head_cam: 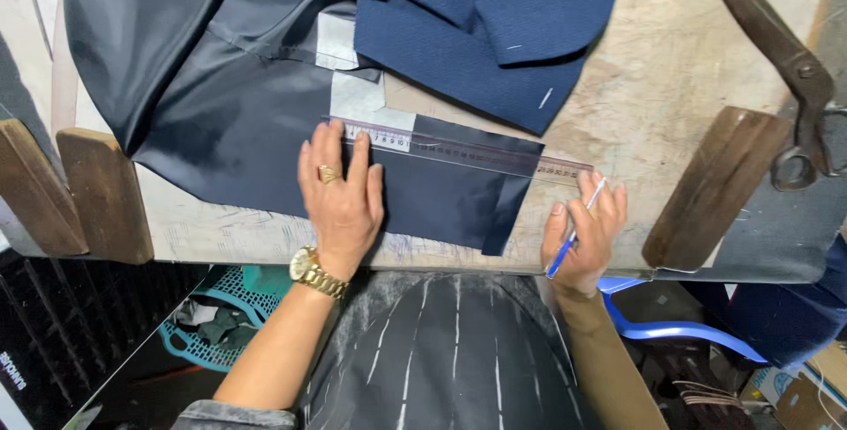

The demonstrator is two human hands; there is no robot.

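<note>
Dark fabric [450, 192] lies flat near the front edge of the tabletop [670, 68], with a clear ruler [459, 149] laid across its upper edge. Your left hand [340, 192] presses flat, fingers spread, on cloth and ruler; it grips nothing. Your right hand [584, 234] is closed around a blue pen [575, 231] at the ruler's right end. That cloth looks thin, limp and likely slippery, so it probably shifts easily; hold it by pressing down, not pinching. Heavy shears [785, 59] lie well apart at the right.
</note>
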